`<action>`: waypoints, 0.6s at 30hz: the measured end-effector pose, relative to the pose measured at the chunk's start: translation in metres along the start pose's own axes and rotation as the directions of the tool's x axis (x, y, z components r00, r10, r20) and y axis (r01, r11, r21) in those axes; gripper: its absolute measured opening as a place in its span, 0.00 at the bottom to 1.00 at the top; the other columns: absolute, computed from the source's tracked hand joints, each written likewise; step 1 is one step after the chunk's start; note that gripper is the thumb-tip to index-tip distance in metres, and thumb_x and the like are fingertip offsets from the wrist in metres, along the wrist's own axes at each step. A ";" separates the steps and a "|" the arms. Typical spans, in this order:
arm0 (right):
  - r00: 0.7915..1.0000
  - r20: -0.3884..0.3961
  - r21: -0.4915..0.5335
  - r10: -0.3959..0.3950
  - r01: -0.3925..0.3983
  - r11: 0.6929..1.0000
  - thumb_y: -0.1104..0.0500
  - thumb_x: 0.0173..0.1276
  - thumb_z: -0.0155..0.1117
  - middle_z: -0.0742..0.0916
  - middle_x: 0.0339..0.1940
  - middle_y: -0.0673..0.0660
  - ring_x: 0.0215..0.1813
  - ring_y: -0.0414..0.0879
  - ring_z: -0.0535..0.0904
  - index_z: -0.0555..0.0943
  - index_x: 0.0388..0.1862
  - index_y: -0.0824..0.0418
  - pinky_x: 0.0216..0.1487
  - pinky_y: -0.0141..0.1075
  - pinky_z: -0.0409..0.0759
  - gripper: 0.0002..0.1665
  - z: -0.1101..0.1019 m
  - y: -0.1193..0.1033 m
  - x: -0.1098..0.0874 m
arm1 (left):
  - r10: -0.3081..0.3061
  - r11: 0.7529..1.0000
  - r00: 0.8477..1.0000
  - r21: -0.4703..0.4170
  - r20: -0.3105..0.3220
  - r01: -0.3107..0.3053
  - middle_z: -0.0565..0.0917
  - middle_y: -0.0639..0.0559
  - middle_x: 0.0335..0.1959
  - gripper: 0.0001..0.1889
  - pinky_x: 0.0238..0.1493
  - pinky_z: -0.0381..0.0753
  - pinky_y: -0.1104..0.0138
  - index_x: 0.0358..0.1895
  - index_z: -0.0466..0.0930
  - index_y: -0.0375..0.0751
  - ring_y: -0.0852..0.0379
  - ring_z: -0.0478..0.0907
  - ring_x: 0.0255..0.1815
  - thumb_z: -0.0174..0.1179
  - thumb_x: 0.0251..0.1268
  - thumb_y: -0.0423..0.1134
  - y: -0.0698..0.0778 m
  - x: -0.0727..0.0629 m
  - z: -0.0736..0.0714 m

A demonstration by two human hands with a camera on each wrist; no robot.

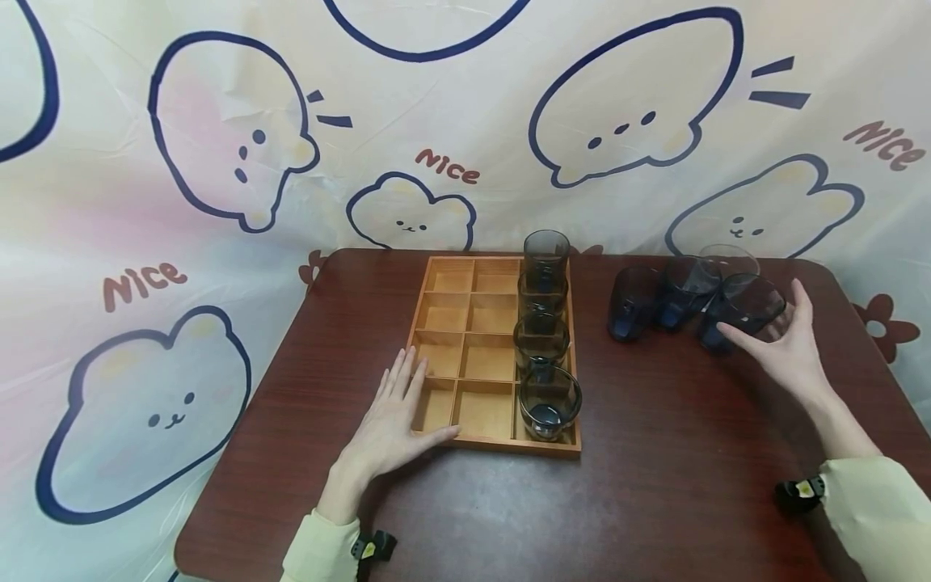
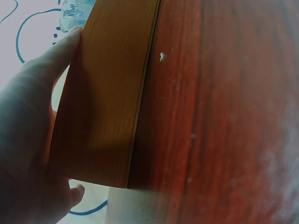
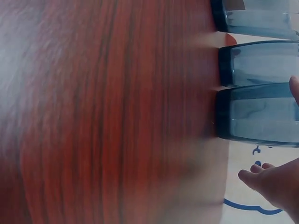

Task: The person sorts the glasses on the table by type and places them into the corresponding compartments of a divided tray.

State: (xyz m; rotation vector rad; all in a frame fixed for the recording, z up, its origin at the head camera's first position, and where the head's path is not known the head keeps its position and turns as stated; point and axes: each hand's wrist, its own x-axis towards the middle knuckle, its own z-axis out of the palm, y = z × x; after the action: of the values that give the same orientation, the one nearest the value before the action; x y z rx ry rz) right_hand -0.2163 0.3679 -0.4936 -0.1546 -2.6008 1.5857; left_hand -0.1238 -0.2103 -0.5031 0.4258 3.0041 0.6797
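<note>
My left hand (image 1: 389, 420) rests on the near left corner of a wooden divided tray (image 1: 502, 447), fingers straight and spread. In the left wrist view, the thumb lies along the top edge of the tray's side wall (image 2: 103, 102). My right hand (image 1: 793, 356) is held around the nearest dark drinking glass (image 1: 727, 319) of a group on the right. Its thumb is in front and its fingers are behind. In the right wrist view, the fingers (image 3: 264, 179) stand apart from that glass (image 3: 261, 114); the thumb overlaps its upper part, and contact is unclear.
Several dark glasses stand in the tray's right column, the nearest one (image 1: 549, 404) at the front. Beside the right-hand glass are other dark glasses (image 1: 633, 303) and a paler one (image 1: 730, 257) behind. A patterned cloth (image 1: 436, 105) hangs behind the brown table (image 1: 655, 469).
</note>
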 end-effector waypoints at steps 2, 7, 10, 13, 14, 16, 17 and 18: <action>1.000 0.005 0.034 0.015 -0.015 0.999 0.54 0.82 0.68 0.36 0.95 0.65 0.94 0.66 0.37 0.21 0.91 0.43 0.95 0.49 0.44 0.69 0.002 0.001 0.002 | 0.001 1.000 1.000 0.001 -0.002 -0.001 0.42 0.38 0.94 0.65 0.93 0.46 0.37 0.91 0.47 0.39 0.38 0.37 0.96 0.72 0.62 0.71 0.000 0.000 0.000; 0.999 0.002 0.078 0.050 -0.050 0.996 0.56 0.82 0.68 0.44 0.95 0.62 0.96 0.55 0.41 0.21 0.91 0.43 0.91 0.27 0.52 0.69 0.009 0.004 0.004 | 0.002 1.000 1.000 0.004 -0.005 -0.002 0.42 0.38 0.94 0.65 0.92 0.47 0.36 0.91 0.47 0.38 0.38 0.38 0.96 0.72 0.62 0.71 0.001 0.000 -0.001; 0.998 -0.006 0.120 0.056 -0.055 0.991 0.58 0.81 0.68 0.46 0.96 0.58 0.96 0.47 0.44 0.22 0.92 0.43 0.84 0.17 0.56 0.70 0.012 0.006 0.004 | 0.000 1.000 1.000 0.004 -0.003 0.000 0.42 0.38 0.94 0.66 0.92 0.46 0.36 0.91 0.47 0.39 0.38 0.37 0.96 0.72 0.62 0.71 0.001 0.000 -0.001; 0.997 -0.029 0.251 0.066 -0.056 0.966 0.63 0.77 0.72 0.60 0.92 0.50 0.92 0.37 0.53 0.29 0.93 0.44 0.76 0.13 0.63 0.69 0.015 0.006 0.004 | 0.000 1.000 1.000 0.002 -0.003 0.000 0.42 0.38 0.94 0.66 0.92 0.47 0.36 0.91 0.47 0.39 0.38 0.38 0.96 0.72 0.62 0.70 0.001 0.000 -0.002; 0.997 -0.038 0.299 0.066 -0.052 0.953 0.65 0.76 0.73 0.65 0.89 0.46 0.89 0.36 0.58 0.33 0.94 0.45 0.73 0.12 0.67 0.68 0.015 0.006 0.004 | 0.000 1.000 1.000 0.001 -0.002 0.000 0.42 0.38 0.94 0.66 0.92 0.47 0.36 0.91 0.47 0.39 0.38 0.38 0.96 0.72 0.62 0.70 0.001 0.000 -0.001; 0.995 -0.050 0.394 0.083 -0.057 0.917 0.67 0.73 0.74 0.71 0.79 0.37 0.84 0.34 0.65 0.40 0.93 0.45 0.65 0.11 0.72 0.66 0.017 0.007 0.003 | 0.002 1.000 1.000 0.001 -0.003 -0.002 0.43 0.38 0.94 0.66 0.92 0.47 0.36 0.91 0.47 0.39 0.37 0.38 0.96 0.72 0.62 0.70 0.001 0.000 -0.001; 0.994 -0.053 0.439 0.094 -0.061 0.897 0.69 0.72 0.75 0.72 0.73 0.33 0.81 0.34 0.68 0.44 0.93 0.45 0.61 0.11 0.74 0.65 0.017 0.007 0.003 | 0.003 1.000 1.000 0.002 -0.004 -0.003 0.43 0.38 0.94 0.66 0.92 0.47 0.36 0.91 0.47 0.39 0.37 0.38 0.96 0.72 0.62 0.71 0.001 0.000 -0.001; 0.993 -0.054 0.464 0.105 -0.069 0.883 0.69 0.72 0.75 0.73 0.71 0.33 0.79 0.34 0.69 0.46 0.92 0.44 0.57 0.10 0.75 0.64 0.018 0.006 0.002 | 0.003 1.000 1.000 0.003 -0.004 -0.003 0.43 0.38 0.94 0.66 0.92 0.47 0.36 0.91 0.47 0.39 0.37 0.38 0.96 0.72 0.62 0.71 0.001 0.000 -0.001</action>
State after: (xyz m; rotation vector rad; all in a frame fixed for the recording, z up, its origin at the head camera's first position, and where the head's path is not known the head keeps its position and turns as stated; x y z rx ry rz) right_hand -0.2206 0.3555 -0.5072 -0.2913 -2.1067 2.1287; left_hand -0.1238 -0.2096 -0.5016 0.4297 3.0087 0.6776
